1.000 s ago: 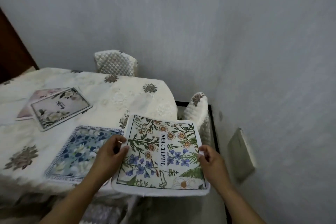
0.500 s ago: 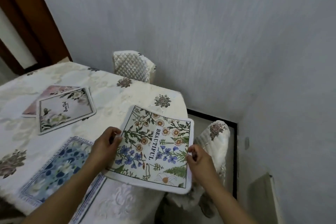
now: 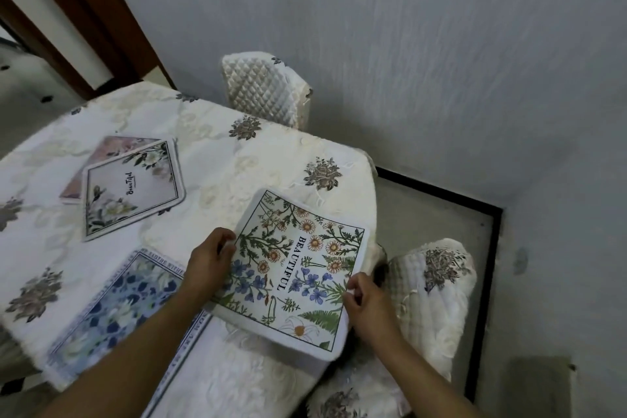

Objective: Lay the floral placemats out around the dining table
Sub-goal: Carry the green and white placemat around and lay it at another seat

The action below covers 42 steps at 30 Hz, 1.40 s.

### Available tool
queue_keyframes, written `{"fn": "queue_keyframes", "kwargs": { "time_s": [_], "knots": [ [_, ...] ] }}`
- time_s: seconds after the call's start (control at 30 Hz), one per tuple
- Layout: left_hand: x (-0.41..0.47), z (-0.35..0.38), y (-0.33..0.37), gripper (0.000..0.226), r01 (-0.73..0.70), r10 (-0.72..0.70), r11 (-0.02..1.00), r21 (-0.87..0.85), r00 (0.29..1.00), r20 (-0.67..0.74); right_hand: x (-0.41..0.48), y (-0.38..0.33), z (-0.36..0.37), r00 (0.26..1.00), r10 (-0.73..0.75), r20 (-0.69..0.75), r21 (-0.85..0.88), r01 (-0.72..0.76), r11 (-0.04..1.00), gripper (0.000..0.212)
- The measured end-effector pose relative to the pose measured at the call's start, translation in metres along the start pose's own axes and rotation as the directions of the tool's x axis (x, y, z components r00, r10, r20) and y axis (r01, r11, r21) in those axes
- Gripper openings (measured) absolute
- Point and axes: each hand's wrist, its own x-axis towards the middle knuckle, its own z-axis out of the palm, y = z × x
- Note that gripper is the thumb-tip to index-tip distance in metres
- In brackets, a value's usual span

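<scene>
Both hands grip one placemat at the table's near right corner. Left hand closes on the left edge of the white wildflower placemat printed "BEAUTIFUL", fingers curled over the border. Right hand pinches the right edge low down, thumb on top. This mat lies tilted over the corner of the dining table with cream floral-embroidered tablecloth; its near corner overhangs the table edge, and whether the mat rests flat on the cloth or is slightly lifted cannot be told. Just left of it, partly under the left forearm, lies a blue-and-white flower placemat with a lettered border, flat on the cloth, its right edge touching or tucked under the held mat. Farther back on the left, a pale placemat with white blooms and script lettering sits atop a pink floral placemat, only the pink mat's far corner showing. A quilted cream chair back stands at the table's far side against the grey wall. A second chair with cream quilted cover and a dark flower motif sits at the right end, close beside the right hand.
</scene>
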Motion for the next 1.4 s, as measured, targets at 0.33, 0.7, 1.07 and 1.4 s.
{"fn": "queue_keyframes", "kwargs": {
  "time_s": [0.33, 0.7, 1.07, 1.4],
  "knots": [
    [0.033, 0.043, -0.043, 0.005, 0.058, -0.059, 0.998, 0.029, 0.998, 0.031, 0.035, 0.01, 0.031, 0.983, 0.169, 0.065, -0.173, -0.155, 0.973, 0.013],
    [0.049, 0.066, -0.078, 0.015, 0.112, -0.115, 0.993, 0.041, 0.989, 0.096, 0.05, 0.014, 0.047, 0.962, 0.264, 0.066, -0.321, -0.23, 0.919, 0.008],
    [0.058, 0.086, -0.099, 0.028, -0.099, 0.062, 0.935, 0.341, 0.991, 0.117, 0.055, 0.01, 0.061, 0.946, 0.312, 0.089, -0.539, -0.218, 0.814, 0.029],
    [0.055, 0.072, -0.06, 0.033, -0.043, -0.066, 0.869, 0.493, 0.978, 0.2, 0.043, -0.008, 0.054, 0.96, 0.25, 0.125, -0.637, -0.116, 0.762, 0.03]
  ]
}}
